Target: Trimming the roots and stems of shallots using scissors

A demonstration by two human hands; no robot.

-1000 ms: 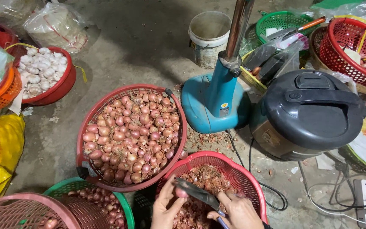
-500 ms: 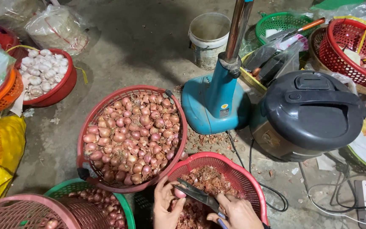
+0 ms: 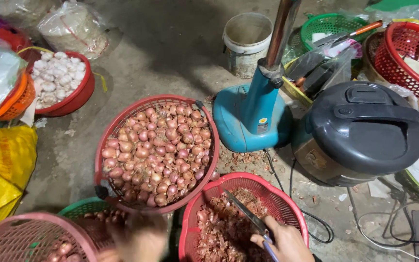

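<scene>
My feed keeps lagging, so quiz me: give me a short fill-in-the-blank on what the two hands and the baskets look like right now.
1. The right hand holds a pair of ____ over the red basket of peelings.
2. The big red basket above it is full of ____.
3. The blurred left hand is nearest the ____ basket at the bottom edge.
4. The red bowl at upper left holds white ____ bulbs.

Missing words: scissors; shallots; green; garlic
</scene>
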